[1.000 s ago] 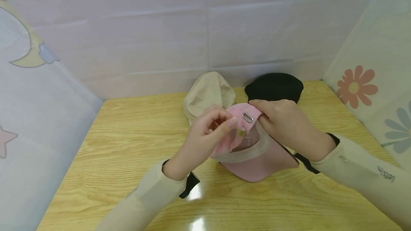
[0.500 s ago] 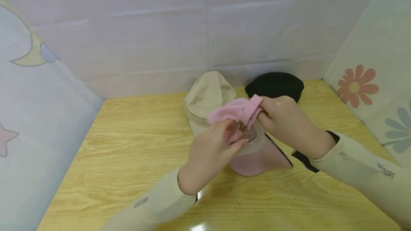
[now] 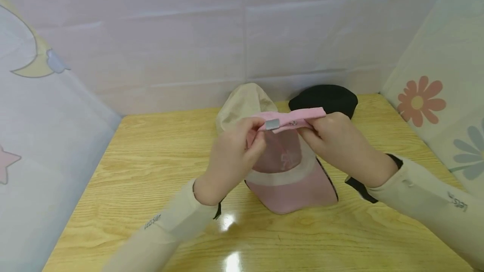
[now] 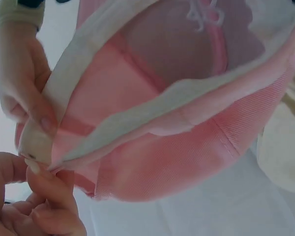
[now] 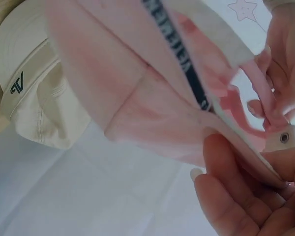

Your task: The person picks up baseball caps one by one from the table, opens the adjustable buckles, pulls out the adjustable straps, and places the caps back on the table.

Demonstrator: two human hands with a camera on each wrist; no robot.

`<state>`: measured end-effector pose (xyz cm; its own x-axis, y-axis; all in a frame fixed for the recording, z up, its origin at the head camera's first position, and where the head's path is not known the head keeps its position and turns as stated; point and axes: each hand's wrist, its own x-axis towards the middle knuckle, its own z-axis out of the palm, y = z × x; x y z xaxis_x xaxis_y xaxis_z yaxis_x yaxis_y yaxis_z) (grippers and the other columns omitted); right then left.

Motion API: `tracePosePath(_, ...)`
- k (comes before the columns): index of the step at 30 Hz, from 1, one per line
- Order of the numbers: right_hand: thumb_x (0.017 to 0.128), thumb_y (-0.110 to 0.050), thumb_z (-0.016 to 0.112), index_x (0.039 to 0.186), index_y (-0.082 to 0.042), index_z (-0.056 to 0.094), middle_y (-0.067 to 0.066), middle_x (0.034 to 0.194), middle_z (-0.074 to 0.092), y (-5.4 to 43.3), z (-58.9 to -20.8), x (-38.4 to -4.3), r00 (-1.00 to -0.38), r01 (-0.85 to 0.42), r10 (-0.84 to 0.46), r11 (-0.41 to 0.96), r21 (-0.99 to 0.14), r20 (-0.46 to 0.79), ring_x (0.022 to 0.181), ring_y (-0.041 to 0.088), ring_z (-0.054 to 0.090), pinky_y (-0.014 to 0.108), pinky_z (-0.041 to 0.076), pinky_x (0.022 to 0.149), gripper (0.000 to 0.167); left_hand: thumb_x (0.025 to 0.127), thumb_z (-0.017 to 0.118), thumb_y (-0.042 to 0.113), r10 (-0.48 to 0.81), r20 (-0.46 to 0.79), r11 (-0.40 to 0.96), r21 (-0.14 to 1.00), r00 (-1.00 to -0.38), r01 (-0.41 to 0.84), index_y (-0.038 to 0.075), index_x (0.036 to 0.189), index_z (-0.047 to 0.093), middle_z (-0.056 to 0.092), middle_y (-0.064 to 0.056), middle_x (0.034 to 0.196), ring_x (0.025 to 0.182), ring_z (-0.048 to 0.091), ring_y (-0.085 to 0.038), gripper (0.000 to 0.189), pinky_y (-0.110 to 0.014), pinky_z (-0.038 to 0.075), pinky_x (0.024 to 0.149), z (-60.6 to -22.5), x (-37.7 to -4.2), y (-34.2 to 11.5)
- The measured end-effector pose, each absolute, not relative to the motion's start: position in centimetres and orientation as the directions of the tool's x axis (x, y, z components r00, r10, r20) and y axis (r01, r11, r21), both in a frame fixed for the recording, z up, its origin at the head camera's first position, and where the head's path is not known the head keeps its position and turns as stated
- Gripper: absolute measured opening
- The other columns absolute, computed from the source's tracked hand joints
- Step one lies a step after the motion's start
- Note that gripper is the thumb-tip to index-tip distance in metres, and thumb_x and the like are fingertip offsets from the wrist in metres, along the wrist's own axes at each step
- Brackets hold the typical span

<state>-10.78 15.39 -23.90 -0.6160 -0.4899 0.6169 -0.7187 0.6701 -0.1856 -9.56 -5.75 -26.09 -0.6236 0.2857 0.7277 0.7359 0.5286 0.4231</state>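
A pink baseball cap (image 3: 291, 196) hangs between both hands, its brim toward the person and its pale inner band showing. Its back strap (image 3: 298, 116) is stretched sideways, with a metal buckle (image 3: 272, 124) beside the left fingertips. My left hand (image 3: 234, 150) pinches the strap at the buckle end between thumb and fingers. On the other side, my right hand (image 3: 336, 137) grips the strap and cap edge near the loose strap end. In the right wrist view, a metal eyelet (image 5: 284, 138) shows on a pale tab close to the right thumb.
Behind the pink cap a beige cap (image 3: 245, 100) lies on the wooden table (image 3: 159, 158). To its right is a black cap (image 3: 325, 98) near the back wall cloth (image 3: 170, 53). Printed cloths hang at both sides.
My left hand first reached right and turned over near the buckle, then drew back left. The strap, earlier curved and then folded, now lies straighter with its loose end pointing right.
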Motion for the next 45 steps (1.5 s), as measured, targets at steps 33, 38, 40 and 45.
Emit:
tracePosePath(33, 0.105, -0.027, 0.044, 0.11, 0.01, 0.065, 0.022, 0.084, 0.068, 15.3, -24.6, -11.1, -0.345, -0.758, -0.502, 0.647, 0.08, 0.793, 0.067, 0.036, 0.062, 0.05, 0.049, 0.072, 0.042, 0.089, 0.066, 0.002, 0.282, 0.783, 0.48, 0.386, -0.555, 0.788, -0.003, 0.099, 0.071, 0.065, -0.007, 0.08, 0.058, 0.052, -0.016, 0.013, -0.024, 0.044, 0.054, -23.8, -10.7, -6.1)
tracePosePath(38, 0.106, -0.025, 0.04, 0.109, 0.012, 0.064, 0.022, 0.075, 0.067, 15.4, -24.6, -11.2, -0.346, -0.752, -0.528, 0.651, 0.108, 0.775, 0.059, 0.033, 0.061, 0.05, 0.05, 0.072, 0.044, 0.088, 0.068, 0.002, 0.313, 0.782, 0.51, 0.341, -0.539, 0.79, -0.003, 0.099, 0.071, 0.068, -0.006, 0.082, 0.061, 0.054, -0.016, 0.013, -0.024, 0.045, 0.056, -23.8, -10.7, -6.1)
tracePosePath(40, 0.106, -0.025, 0.039, 0.107, 0.013, 0.063, 0.021, 0.071, 0.066, 15.3, -24.5, -11.2, -0.34, -0.757, -0.523, 0.646, 0.103, 0.781, 0.057, 0.032, 0.06, 0.05, 0.05, 0.07, 0.045, 0.087, 0.069, 0.003, 0.328, 0.779, 0.532, 0.315, -0.534, 0.786, -0.002, 0.098, 0.071, 0.069, -0.006, 0.085, 0.062, 0.054, -0.015, 0.012, -0.024, 0.045, 0.056, -23.8, -10.7, -6.1)
tracePosePath(45, 0.106, -0.03, 0.037, 0.104, 0.012, 0.065, 0.019, 0.074, 0.067, 15.3, -24.0, -11.3, -0.36, -0.766, -0.475, 0.642, 0.036, 0.803, 0.061, 0.033, 0.06, 0.05, 0.051, 0.067, 0.051, 0.085, 0.075, 0.009, 0.366, 0.784, 0.545, 0.255, -0.5, 0.799, 0.001, 0.098, 0.071, 0.068, -0.007, 0.092, 0.064, 0.057, -0.013, 0.016, -0.023, 0.047, 0.058, -23.9, -10.9, -6.2)
